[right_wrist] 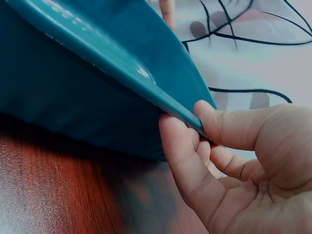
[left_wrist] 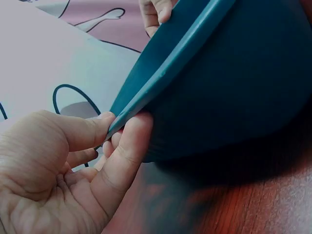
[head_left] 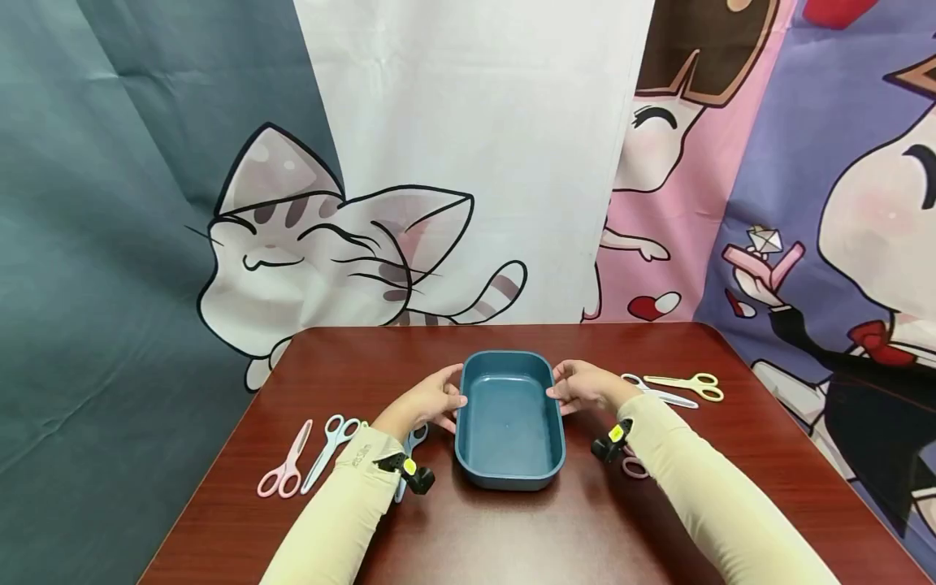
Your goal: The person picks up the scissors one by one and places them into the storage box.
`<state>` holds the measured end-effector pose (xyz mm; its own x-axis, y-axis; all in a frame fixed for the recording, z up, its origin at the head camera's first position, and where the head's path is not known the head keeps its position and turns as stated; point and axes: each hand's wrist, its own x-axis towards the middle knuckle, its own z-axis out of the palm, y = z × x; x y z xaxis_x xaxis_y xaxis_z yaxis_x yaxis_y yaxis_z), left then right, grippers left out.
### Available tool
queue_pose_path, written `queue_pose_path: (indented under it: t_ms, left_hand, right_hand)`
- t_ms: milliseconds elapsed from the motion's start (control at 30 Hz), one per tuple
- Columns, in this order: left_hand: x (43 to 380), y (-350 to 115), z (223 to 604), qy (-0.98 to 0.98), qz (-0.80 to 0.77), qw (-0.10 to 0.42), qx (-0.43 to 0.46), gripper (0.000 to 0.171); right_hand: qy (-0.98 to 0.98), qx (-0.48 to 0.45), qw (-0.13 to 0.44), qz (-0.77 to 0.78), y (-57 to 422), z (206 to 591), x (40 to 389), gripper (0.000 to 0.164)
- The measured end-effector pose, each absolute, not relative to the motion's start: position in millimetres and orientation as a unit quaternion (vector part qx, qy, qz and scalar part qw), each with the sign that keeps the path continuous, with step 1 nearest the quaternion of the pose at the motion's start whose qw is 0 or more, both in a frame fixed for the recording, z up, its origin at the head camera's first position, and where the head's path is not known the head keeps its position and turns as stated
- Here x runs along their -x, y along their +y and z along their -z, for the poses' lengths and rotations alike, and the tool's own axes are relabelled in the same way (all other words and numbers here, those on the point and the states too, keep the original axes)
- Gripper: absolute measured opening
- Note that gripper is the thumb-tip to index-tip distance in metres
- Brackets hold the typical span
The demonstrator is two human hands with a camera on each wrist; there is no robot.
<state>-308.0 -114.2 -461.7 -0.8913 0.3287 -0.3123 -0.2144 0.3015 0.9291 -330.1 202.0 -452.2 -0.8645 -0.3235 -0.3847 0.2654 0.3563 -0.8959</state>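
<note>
At ten o'clock of the blue tray (head_left: 510, 426), the left hand (head_left: 427, 398) pinches its rim. At two o'clock, the right hand (head_left: 587, 385) pinches likewise, probably to keep it balanced.

The tray (head_left: 510, 481) looks smooth plastic, the table (head_left: 504, 540) glossy wood.

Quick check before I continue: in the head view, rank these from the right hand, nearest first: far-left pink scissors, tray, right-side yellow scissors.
1. Tray: its right rim is pinched by the right hand.
2. Yellow scissors: to that hand's right.
3. Pink scissors: far left, beyond the left hand.
</note>
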Motion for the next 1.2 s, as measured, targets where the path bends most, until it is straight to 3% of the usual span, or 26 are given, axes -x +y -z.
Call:
queue_pose_path:
  t_ms: [433, 900, 1200]
  left_hand:
    - [299.6, -108.7, 475.7, 0.732, -0.649, 0.203, -0.046, 0.070]
    - [300.6, -117.5, 486.6, 0.699, -0.686, 0.191, -0.066, 0.068]
    - [303.4, -118.2, 491.1, 0.685, -0.699, 0.190, -0.074, 0.068]
  right_hand:
    - [0.736, 0.022, 0.203, 0.646, 209.0, 475.3, 323.9, 0.042]
    - [0.696, 0.030, 0.184, 0.693, 203.8, 491.1, 316.7, 0.038]
    - [0.685, 0.055, 0.187, 0.702, 207.8, 489.7, 315.5, 0.045]
